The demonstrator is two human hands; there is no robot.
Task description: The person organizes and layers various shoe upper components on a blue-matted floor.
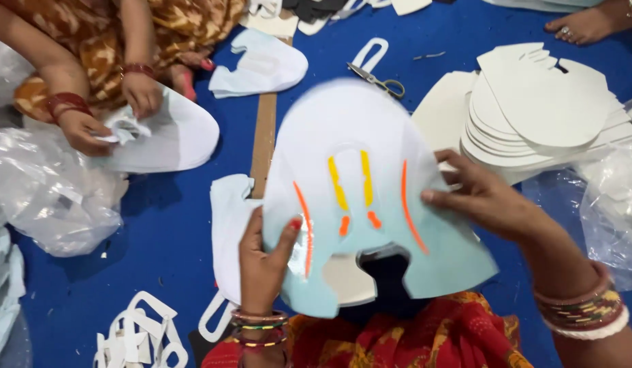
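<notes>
I hold a pale blue cut-out sheet (357, 136), shaped like a shoe upper, with yellow and orange stripes and a notch at its near edge. My left hand (260, 262) grips its lower left edge, thumb on top. My right hand (483, 197) pinches its right edge. The sheet is lifted above my red-patterned lap (425, 334) and looks slightly blurred.
A stack of white cut-outs (534, 109) lies at the right, scissors (377, 80) and a wooden ruler (265, 136) behind the sheet. Another person's hands (105, 112) work a white piece at the left. Clear plastic bags (50, 197) and white scraps (139, 334) lie on the blue floor.
</notes>
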